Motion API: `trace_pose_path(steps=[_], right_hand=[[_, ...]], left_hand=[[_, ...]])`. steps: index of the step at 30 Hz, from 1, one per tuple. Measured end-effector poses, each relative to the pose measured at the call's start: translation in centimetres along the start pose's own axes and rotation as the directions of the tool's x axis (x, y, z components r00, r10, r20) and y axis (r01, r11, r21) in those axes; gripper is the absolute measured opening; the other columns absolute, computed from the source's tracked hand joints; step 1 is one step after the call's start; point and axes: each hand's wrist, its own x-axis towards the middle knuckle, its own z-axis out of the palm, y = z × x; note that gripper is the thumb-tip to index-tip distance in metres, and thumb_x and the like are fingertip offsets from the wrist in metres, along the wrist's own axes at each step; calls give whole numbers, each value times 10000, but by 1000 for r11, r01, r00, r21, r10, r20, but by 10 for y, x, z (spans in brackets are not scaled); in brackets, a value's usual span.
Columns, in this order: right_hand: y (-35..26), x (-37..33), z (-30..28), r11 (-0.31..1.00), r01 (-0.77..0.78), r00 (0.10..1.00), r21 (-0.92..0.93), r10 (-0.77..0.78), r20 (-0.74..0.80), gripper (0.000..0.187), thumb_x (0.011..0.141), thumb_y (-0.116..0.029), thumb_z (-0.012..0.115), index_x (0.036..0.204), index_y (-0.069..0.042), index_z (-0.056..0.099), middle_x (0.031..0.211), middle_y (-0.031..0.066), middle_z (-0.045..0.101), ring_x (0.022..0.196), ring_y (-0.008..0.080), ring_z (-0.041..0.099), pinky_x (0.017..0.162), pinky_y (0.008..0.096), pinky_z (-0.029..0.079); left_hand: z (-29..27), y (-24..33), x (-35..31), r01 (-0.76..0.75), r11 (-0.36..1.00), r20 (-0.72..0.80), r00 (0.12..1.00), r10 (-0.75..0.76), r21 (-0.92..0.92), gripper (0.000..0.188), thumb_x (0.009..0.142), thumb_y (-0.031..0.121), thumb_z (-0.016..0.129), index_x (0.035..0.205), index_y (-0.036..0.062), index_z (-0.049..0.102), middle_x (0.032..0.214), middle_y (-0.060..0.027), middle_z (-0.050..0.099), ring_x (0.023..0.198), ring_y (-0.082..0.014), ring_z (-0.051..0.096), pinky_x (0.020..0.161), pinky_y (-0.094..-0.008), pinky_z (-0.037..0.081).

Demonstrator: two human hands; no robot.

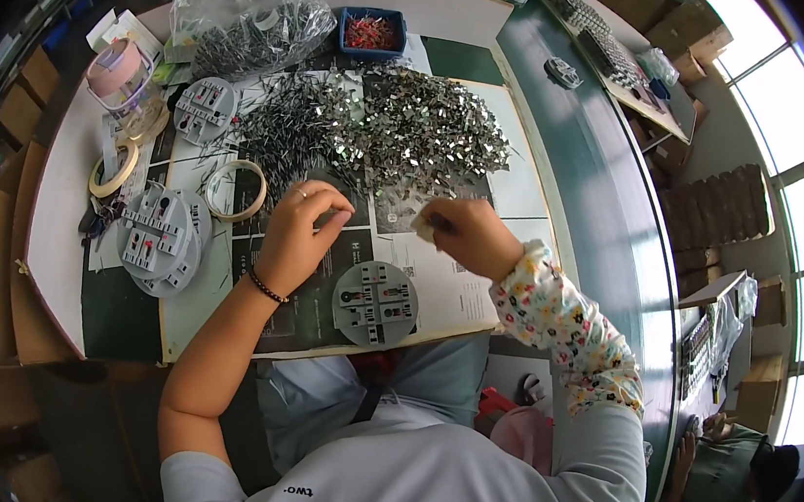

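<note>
My left hand, centre frame, has thumb and forefinger nearly together; my right hand, right of centre, curls inward. I cannot tell whether either grips anything. Green-topped table beneath; bright windows upper right. Round grey plastic fixture lies below centre, heaped shiny metal pieces above.

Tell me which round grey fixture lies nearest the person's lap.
The lone fixture by the front edge of the table; the stacked fixtures and the far fixture lie farther left.
</note>
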Motion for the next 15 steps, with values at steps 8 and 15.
trace_pose_path(steps=[8,15], right_hand=[[11,-64,40,933,86,990,-350,-119,-74,214,794,-31,672,1004,-63,644,898,105,630,875,314,637,768,405,536],[26,-67,46,936,157,978,-314,-191,-79,185,797,-10,652,977,-46,630,927,114,616,910,325,622,786,419,530]], left_hand=[[-4,47,-11,320,880,204,943,-262,-350,59,880,7,715,932,15,688,880,-80,674,740,-160,636,675,-266,494],[-3,74,-44,274,910,259,946,-196,-312,105,812,-2,759,885,45,699,835,-48,655,782,-206,603,700,-307,491]])
